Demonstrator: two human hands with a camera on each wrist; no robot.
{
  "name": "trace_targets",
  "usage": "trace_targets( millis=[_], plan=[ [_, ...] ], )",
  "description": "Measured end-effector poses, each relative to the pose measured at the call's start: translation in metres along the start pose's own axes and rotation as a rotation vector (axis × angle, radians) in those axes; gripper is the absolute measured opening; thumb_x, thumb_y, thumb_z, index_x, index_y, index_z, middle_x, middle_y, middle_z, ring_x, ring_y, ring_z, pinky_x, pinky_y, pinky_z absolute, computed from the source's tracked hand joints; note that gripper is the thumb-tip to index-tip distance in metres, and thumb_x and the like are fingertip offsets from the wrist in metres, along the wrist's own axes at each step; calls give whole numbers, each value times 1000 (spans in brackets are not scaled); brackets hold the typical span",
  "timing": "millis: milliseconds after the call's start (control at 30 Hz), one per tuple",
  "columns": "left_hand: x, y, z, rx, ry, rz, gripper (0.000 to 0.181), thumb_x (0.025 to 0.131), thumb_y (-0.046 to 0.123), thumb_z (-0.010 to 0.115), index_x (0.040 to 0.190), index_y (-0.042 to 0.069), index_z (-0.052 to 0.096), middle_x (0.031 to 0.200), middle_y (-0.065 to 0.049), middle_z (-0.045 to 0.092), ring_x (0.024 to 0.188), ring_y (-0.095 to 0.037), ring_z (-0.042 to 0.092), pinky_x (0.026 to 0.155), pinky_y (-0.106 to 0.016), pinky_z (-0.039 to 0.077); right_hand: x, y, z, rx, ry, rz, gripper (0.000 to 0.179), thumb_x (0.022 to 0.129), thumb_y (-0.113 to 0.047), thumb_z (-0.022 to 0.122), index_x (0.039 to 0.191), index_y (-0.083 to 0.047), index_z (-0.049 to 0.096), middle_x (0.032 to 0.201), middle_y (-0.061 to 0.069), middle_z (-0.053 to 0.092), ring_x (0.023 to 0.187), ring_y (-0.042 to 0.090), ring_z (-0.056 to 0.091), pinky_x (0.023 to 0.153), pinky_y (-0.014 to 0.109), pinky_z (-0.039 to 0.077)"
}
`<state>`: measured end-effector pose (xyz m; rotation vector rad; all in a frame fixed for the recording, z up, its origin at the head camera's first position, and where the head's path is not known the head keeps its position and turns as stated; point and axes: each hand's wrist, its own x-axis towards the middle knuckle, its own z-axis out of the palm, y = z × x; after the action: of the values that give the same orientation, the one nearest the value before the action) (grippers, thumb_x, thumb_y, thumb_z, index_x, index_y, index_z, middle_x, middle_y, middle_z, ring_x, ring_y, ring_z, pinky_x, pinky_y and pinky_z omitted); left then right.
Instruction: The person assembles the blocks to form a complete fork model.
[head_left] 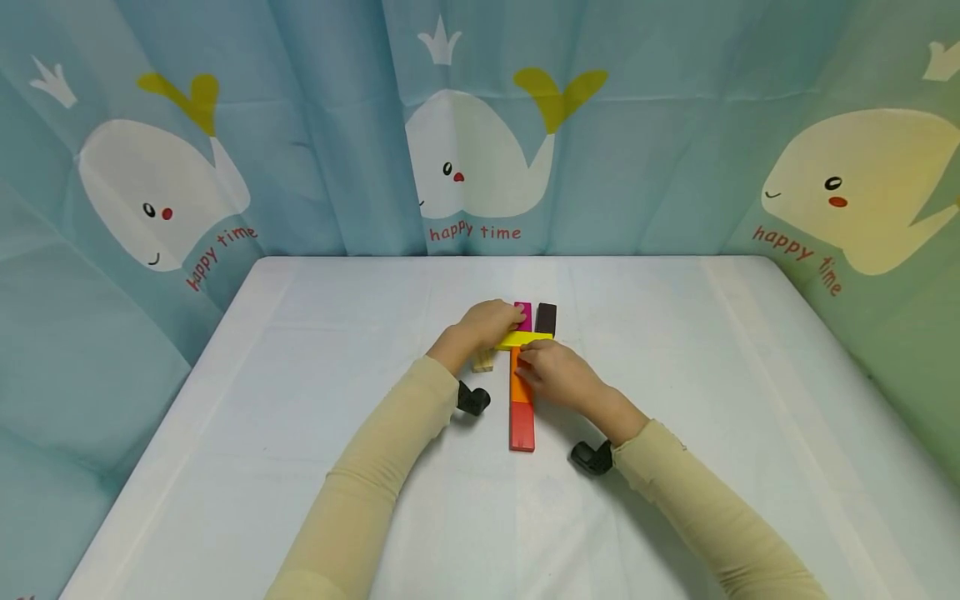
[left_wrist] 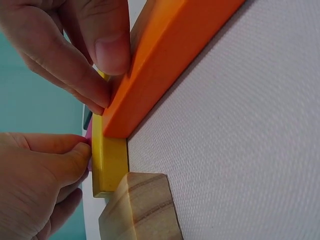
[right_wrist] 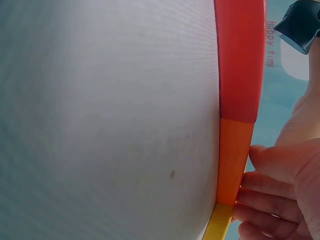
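Blocks lie in a line on the white table. My left hand [head_left: 489, 323] pinches the magenta block [head_left: 524, 320] at the far end, with thumb and fingers on it in the left wrist view. A yellow block [head_left: 537, 338] lies crosswise against the orange block [head_left: 517, 387], their faces touching. With thumb and fingertips, my right hand [head_left: 558, 375] grips the orange block near its yellow end. The red block [head_left: 522, 427] continues the line toward me, end to end with the orange one. The magenta block is mostly hidden in the left wrist view.
A dark brown block [head_left: 546, 318] stands just right of the magenta one. Pale wooden blocks [head_left: 482, 360] lie left of the line, under the left wrist. A curtain with whales [head_left: 480, 158] surrounds the white table [head_left: 337, 300].
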<state>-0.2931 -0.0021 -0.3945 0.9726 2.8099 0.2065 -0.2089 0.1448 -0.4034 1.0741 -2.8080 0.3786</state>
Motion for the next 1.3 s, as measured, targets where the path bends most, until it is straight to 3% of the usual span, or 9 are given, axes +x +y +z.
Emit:
trace_targets(
  millis=[133, 300, 600, 833, 1167, 1300],
  plan=[
    [0, 0, 0, 14, -7, 1, 31, 96, 20, 49, 124, 13, 61, 94, -1, 62, 83, -18, 53, 84, -26, 44, 0, -1, -1, -1, 0, 2, 18, 82, -8, 68, 93, 6, 67, 88, 13, 65, 81, 26, 60, 78, 37, 50],
    [2, 0, 2, 8, -3, -11, 29, 96, 20, 49, 121, 13, 62, 89, 0, 61, 80, -17, 52, 80, -24, 44, 0, 0, -1, -3, 4, 0, 17, 82, -8, 68, 92, 6, 66, 87, 12, 64, 80, 26, 59, 78, 37, 50],
    [4, -1, 2, -47, -11, -5, 20, 96, 20, 48, 94, 11, 65, 77, -2, 55, 76, -19, 51, 73, -26, 43, 0, 2, 2, 11, 13, -5, 15, 82, -8, 67, 90, 4, 67, 86, 11, 64, 78, 24, 59, 76, 37, 50],
    [0, 2, 2, -36, -8, -29, 26, 95, 22, 50, 116, 13, 64, 86, -1, 59, 82, -18, 52, 80, -25, 43, 0, 2, 1, 27, 12, 2, 14, 82, -8, 67, 90, 4, 67, 86, 11, 64, 77, 24, 60, 75, 37, 51],
    [-2, 2, 4, -20, 16, -14, 29, 95, 19, 50, 121, 13, 62, 93, 0, 61, 85, -17, 53, 86, -26, 44, 0, 1, 0, 42, 8, 15, 18, 82, -8, 67, 93, 6, 67, 91, 14, 65, 83, 27, 61, 79, 38, 50],
    [-2, 0, 5, 0, 29, 23, 32, 96, 19, 48, 125, 11, 59, 111, -1, 62, 98, -18, 56, 92, -27, 42, -1, 0, -2, 35, -7, 24, 20, 83, -9, 67, 96, 7, 67, 93, 15, 65, 86, 28, 62, 80, 39, 50]
  ],
)
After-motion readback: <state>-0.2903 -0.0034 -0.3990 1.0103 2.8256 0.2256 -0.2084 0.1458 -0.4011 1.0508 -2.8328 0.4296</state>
